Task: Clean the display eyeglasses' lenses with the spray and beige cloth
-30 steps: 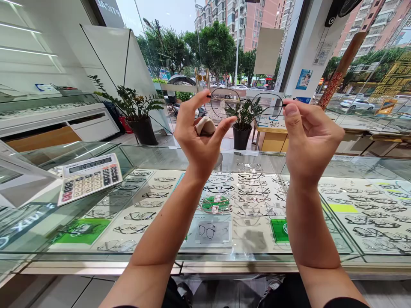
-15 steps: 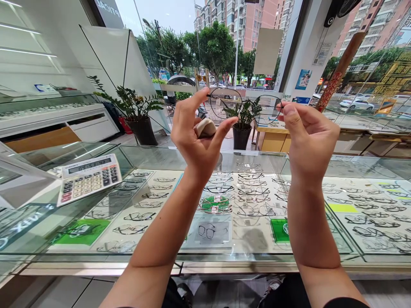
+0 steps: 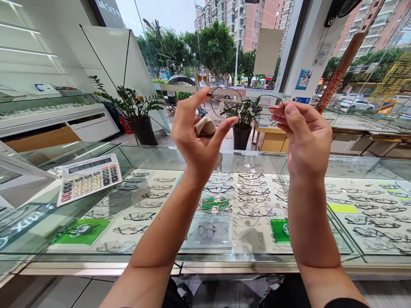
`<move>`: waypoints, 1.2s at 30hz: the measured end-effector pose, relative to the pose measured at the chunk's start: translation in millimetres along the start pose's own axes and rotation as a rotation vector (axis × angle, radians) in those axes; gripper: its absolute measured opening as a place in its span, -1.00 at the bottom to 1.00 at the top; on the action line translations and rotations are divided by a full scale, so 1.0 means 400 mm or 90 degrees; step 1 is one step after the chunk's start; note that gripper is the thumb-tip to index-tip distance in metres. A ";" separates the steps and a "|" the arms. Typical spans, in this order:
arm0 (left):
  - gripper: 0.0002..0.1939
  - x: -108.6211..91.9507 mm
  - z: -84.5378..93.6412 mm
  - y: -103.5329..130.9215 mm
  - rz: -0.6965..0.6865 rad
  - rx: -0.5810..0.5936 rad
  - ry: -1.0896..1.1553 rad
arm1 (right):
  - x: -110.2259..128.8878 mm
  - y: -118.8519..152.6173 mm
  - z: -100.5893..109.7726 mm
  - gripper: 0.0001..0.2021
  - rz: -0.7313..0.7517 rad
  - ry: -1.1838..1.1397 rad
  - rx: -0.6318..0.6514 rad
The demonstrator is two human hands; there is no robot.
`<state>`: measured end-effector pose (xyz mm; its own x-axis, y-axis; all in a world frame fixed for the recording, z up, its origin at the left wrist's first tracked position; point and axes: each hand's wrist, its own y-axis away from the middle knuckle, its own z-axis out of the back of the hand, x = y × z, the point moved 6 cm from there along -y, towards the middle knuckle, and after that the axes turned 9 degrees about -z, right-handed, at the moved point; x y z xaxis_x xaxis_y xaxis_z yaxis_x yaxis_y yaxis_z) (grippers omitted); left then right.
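A pair of round, thin dark-rimmed eyeglasses (image 3: 226,103) is held up in front of me, above the display counter. My left hand (image 3: 197,128) has its index fingertip at the left end of the frame, with the thumb by the lower rim of the left lens. A crumpled beige cloth (image 3: 206,127) is tucked in the same palm. My right hand (image 3: 308,130) pinches the right end of the frame; some of its fingertips show behind the right lens.
Below my arms a glass display case (image 3: 205,256) contains rows of eyeglasses and green cards. A calculator (image 3: 90,176) stands on the glass at left. Beyond are potted plants (image 3: 141,124), a wooden counter (image 3: 272,140) at right and shop windows.
My right hand has shifted slightly left and turned, its fingertips now reaching behind the right lens. The left hand and the eyeglasses have barely moved.
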<state>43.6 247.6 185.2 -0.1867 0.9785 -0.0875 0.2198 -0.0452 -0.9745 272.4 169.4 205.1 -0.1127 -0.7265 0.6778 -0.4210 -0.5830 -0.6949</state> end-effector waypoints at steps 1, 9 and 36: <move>-0.31 0.001 -0.001 0.001 0.008 0.005 0.010 | -0.002 -0.001 -0.002 -0.85 -0.001 -0.005 0.008; -0.32 -0.002 -0.005 -0.001 0.025 0.013 0.045 | -0.023 -0.012 0.002 -0.78 -0.006 0.033 0.019; -0.20 0.073 -0.048 0.009 0.154 0.015 0.229 | -0.019 -0.001 -0.009 -0.73 -0.040 0.040 0.043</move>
<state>57.2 279.7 183.0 0.2139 0.9466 -0.2411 0.1936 -0.2830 -0.9394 270.0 176.4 201.0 -0.1453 -0.6641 0.7334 -0.3674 -0.6520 -0.6632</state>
